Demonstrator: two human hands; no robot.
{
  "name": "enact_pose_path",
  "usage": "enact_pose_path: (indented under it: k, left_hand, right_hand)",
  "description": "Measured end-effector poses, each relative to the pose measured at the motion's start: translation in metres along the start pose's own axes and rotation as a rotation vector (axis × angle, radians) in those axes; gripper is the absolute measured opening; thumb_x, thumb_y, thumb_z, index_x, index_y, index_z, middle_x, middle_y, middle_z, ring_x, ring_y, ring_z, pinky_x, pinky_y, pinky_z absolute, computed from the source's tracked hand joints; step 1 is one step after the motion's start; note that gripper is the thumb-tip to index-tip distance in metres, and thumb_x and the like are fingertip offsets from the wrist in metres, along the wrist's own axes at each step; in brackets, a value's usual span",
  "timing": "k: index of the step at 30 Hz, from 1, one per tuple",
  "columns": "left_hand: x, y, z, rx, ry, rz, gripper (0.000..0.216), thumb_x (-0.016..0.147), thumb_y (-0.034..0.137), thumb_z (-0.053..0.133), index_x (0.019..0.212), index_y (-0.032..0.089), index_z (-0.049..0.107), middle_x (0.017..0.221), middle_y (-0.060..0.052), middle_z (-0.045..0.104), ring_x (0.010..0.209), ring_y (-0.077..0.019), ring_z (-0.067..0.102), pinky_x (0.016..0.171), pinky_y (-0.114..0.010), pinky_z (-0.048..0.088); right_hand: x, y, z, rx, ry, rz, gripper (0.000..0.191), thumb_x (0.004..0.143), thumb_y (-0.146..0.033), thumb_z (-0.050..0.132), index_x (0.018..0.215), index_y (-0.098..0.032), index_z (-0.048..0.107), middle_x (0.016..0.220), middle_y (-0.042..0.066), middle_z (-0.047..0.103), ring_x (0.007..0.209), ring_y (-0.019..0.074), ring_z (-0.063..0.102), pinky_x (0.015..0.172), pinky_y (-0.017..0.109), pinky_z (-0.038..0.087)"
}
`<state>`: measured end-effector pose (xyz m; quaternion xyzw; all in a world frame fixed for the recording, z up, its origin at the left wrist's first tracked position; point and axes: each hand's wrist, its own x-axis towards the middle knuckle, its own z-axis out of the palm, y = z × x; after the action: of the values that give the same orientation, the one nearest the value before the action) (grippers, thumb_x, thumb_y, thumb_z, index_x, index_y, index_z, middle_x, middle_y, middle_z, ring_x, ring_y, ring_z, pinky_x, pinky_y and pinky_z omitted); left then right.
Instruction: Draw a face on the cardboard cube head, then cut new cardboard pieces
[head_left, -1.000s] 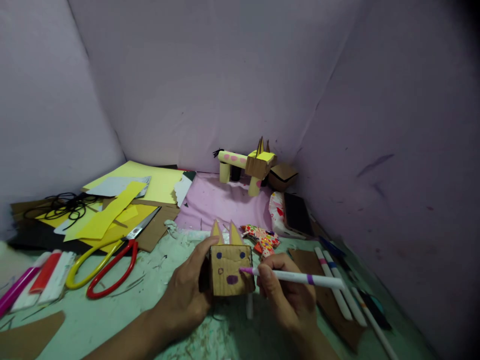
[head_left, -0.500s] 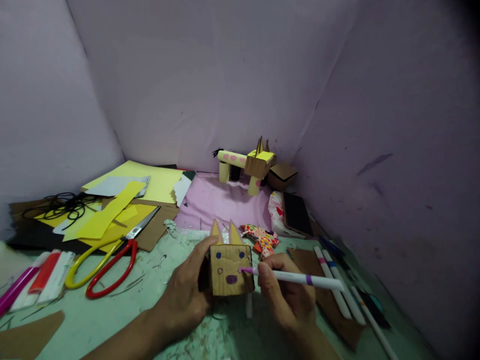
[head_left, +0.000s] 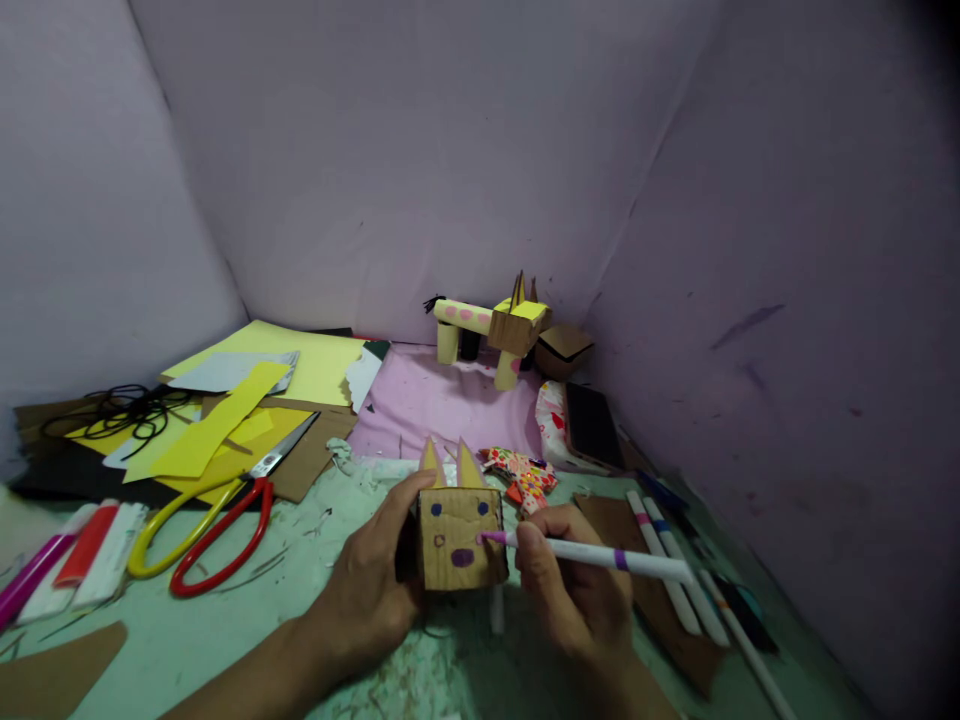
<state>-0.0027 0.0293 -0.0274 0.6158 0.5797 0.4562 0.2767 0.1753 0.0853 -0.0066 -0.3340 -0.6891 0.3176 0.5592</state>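
Observation:
My left hand (head_left: 379,575) grips a small cardboard box (head_left: 454,575) by its left side, fingers partly hidden behind it. The box front bears two dark blue eyes, a purple oval at the lower middle and a small outlined circle on the left cheek. Two pointed ears (head_left: 469,466), yellow with pink edges, stand on its top. In my right hand (head_left: 574,580) is a white felt-tip marker (head_left: 592,553) with a purple band, pinched between thumb and fingers. Its purple tip touches the box's right cheek, where a small pink-purple mark shows.
Scissors (head_left: 221,535) with yellow and red handles lie left, before stacked paper (head_left: 315,365) and black cord (head_left: 139,410). A paper-and-cardboard animal (head_left: 469,318) stands at the back. Right are a phone (head_left: 591,425), patterned scraps (head_left: 525,475), a cardboard piece (head_left: 604,520) and several markers (head_left: 686,570).
The marker's tip stays on the right cheek, and its rear end has shifted very slightly to the right. Both hands keep their holds; the view has moved a little.

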Motion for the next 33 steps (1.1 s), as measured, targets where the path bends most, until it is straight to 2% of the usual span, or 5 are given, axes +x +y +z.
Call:
enact_pose_path:
  k: [5,14,24,29,33]
  left_hand:
    - [-0.0003,-0.0010,-0.0004,-0.011,0.000,-0.004,0.072,0.075,0.014,0.063,0.139,0.026,0.033,0.133,-0.009,0.059,0.114,-0.0265,0.063,0.097,-0.037,0.052]
    - [0.0009,0.0010,-0.0003,0.029,0.006,-0.014,0.069,0.078,0.023,0.065,0.139,0.026,0.033,0.132,-0.008,0.060,0.113,-0.0258,0.064,0.097,-0.036,0.052]
    - [0.0004,-0.0011,0.0003,-0.002,-0.001,0.013,0.072,0.077,0.018,0.064,0.140,0.028,0.031,0.131,-0.008,0.060,0.112,-0.0262,0.064,0.096,-0.038,0.053]
    - [-0.0001,-0.0003,-0.0010,0.041,-0.008,0.003,0.073,0.077,0.015,0.065,0.140,0.030,0.031,0.132,-0.006,0.059,0.112,-0.0250,0.064,0.097,-0.036,0.052]
    - [0.0005,-0.0008,-0.0005,0.016,-0.008,0.031,0.071,0.078,0.017,0.064,0.140,0.028,0.031,0.134,-0.008,0.058,0.114,-0.0268,0.063,0.098,-0.038,0.051]
  right_hand:
    - [-0.0006,-0.0008,-0.0002,0.008,-0.027,-0.005,0.026,0.095,-0.033,0.050,0.071,-0.021,0.054,0.055,-0.005,0.047,0.045,0.0100,0.040,0.043,0.025,0.025]
    - [0.0003,0.0030,-0.0015,0.001,0.006,-0.035,0.024,0.095,-0.031,0.050,0.073,-0.022,0.055,0.055,-0.005,0.045,0.046,0.0108,0.042,0.046,0.025,0.030]
    - [0.0005,0.0009,-0.0019,-0.022,-0.003,-0.026,0.026,0.096,-0.033,0.049,0.072,-0.022,0.053,0.054,-0.006,0.043,0.043,0.0100,0.035,0.042,0.025,0.026]
    - [0.0008,0.0009,-0.0015,-0.018,0.001,-0.052,0.025,0.094,-0.028,0.050,0.071,-0.022,0.054,0.057,-0.005,0.048,0.046,0.0099,0.041,0.046,0.025,0.030]
    - [0.0009,-0.0005,-0.0016,0.000,-0.006,-0.059,0.025,0.095,-0.027,0.049,0.071,-0.022,0.052,0.054,-0.006,0.047,0.044,0.0096,0.040,0.044,0.025,0.027]
